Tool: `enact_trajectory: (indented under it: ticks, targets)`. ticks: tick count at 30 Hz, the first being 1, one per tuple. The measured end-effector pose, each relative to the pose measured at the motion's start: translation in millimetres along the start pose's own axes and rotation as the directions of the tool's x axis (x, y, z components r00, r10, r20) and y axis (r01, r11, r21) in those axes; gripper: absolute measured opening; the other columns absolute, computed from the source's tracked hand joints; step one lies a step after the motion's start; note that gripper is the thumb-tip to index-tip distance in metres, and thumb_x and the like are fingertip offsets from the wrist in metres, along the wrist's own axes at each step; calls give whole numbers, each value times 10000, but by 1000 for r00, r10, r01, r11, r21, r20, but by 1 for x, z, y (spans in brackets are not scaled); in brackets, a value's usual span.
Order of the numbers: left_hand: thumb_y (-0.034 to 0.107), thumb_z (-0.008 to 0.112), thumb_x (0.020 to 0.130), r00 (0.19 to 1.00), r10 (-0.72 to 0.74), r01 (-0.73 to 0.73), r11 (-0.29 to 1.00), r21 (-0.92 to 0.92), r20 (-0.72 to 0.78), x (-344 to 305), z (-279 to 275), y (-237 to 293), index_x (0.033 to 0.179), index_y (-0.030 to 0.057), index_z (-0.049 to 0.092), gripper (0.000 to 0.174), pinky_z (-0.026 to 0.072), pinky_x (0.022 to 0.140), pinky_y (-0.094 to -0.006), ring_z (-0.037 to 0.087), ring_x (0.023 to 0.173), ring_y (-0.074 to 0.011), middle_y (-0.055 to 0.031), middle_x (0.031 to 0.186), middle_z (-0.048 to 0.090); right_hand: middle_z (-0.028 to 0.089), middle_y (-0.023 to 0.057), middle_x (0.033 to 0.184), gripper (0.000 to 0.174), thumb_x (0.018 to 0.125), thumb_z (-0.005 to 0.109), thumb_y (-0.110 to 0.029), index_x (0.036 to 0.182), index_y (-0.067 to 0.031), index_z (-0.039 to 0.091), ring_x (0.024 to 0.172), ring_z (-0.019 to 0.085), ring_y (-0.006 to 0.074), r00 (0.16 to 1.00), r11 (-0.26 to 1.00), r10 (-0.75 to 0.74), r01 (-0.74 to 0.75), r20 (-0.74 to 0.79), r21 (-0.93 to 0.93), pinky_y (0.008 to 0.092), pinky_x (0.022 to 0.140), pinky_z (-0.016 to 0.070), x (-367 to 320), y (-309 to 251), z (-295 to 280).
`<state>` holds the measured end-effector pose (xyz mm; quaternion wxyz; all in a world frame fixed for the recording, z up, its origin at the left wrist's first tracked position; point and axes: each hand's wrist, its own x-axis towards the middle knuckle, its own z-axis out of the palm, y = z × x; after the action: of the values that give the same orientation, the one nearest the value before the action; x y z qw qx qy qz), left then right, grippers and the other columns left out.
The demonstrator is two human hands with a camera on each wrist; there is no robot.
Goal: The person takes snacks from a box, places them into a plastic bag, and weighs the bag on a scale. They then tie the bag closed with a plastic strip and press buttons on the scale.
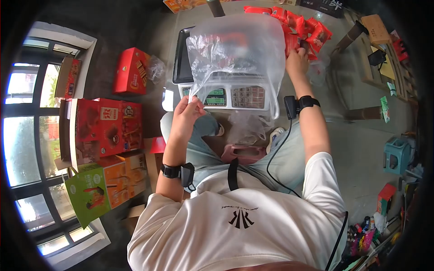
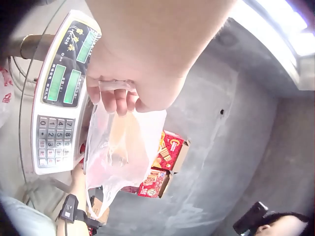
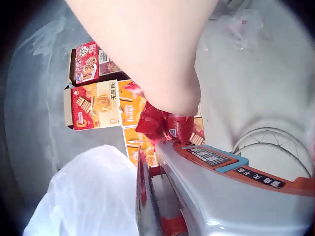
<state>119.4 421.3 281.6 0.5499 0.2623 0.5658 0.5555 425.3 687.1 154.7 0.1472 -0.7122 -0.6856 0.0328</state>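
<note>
My left hand (image 1: 187, 115) pinches the gathered edge of a translucent plastic bag (image 1: 266, 49), which spreads in front of the scale pan. In the left wrist view, its curled fingers (image 2: 120, 101) hold a bunched strip of the bag (image 2: 123, 142). Beneath is a white digital scale (image 1: 228, 97) with lit green displays and a keypad. My right hand (image 1: 297, 63) is at the near edge of a pile of red packets (image 1: 312, 34), to the right of the scale. In the right wrist view red packets (image 3: 152, 123) show just past that hand; its fingertips are hidden, so I cannot tell their grip.
Red cartons (image 1: 108, 128) and a green box (image 1: 88, 194) stand at the left by the window. A red box (image 1: 131, 72) sits nearer the scale. More thin plastic bags (image 1: 251, 126) hang below its front edge. At the right stands a blue-green plastic stool (image 1: 397, 156).
</note>
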Motion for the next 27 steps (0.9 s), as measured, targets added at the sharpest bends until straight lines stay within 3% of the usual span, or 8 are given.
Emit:
enact_trajectory:
  ticks: [4,6,10,16,19,21,24,27]
  targets:
    - [182,517,956,1000,-13,14,998,-57,14,-7,2,-6,915,63,544,129,466,723,-290,551,747,-123,-27,821,563,383,138,1350,308,819,633,-267,1116,-207,580,1141,461,351,994,993,110,-109,-14,40,479,916,383,-1,13,14]
    - [196,510,959,1000,-6,8,997,-79,24,-8,6,-8,878,76,539,148,451,730,-272,536,748,-113,-19,820,557,339,143,1380,321,860,568,-220,1180,-237,550,1138,471,345,936,985,-174,161,-306,-67,474,928,373,-15,10,12]
    - [192,499,962,997,-1,10,994,-106,79,-7,13,-10,882,75,539,147,447,737,-274,535,739,-113,-20,819,556,304,136,1405,389,881,538,-213,1261,-280,486,1143,474,335,941,983,-167,137,-294,-120,474,938,358,-19,8,28]
    - [186,492,963,995,30,-18,993,-117,97,-1,19,-1,887,71,539,145,441,727,-271,538,732,-117,-27,817,556,349,166,1339,419,826,617,-331,1222,-259,501,1145,463,372,972,989,23,12,-234,145,492,930,350,-13,9,15]
    - [183,487,965,993,59,-42,987,-157,103,-1,21,5,891,68,539,147,439,718,-269,538,730,-117,-24,804,554,383,183,1266,451,829,643,-287,1211,-133,458,1141,466,340,929,833,358,-274,-90,480,469,925,378,-8,-7,-14]
    - [182,484,967,991,86,-65,980,-186,104,-3,26,7,892,67,539,148,438,712,-268,538,730,-116,-22,796,553,403,173,1214,511,828,663,-224,1201,-21,380,1108,468,271,818,404,356,301,-451,864,427,922,404,-3,-8,-23]
    - [183,474,973,987,137,-116,968,-222,84,-4,36,7,957,52,560,157,429,697,-255,522,717,-105,-11,776,539,442,165,1196,558,825,637,-145,1232,42,305,1076,500,238,750,304,301,510,-589,804,376,928,439,-47,-40,-119]
    - [192,444,988,967,238,-224,965,-137,96,-2,37,2,1151,27,561,260,404,682,-220,479,703,-71,18,768,509,432,191,1244,596,807,643,-150,1264,36,310,1084,506,252,702,136,-87,711,-707,690,393,949,424,-107,-64,-183]
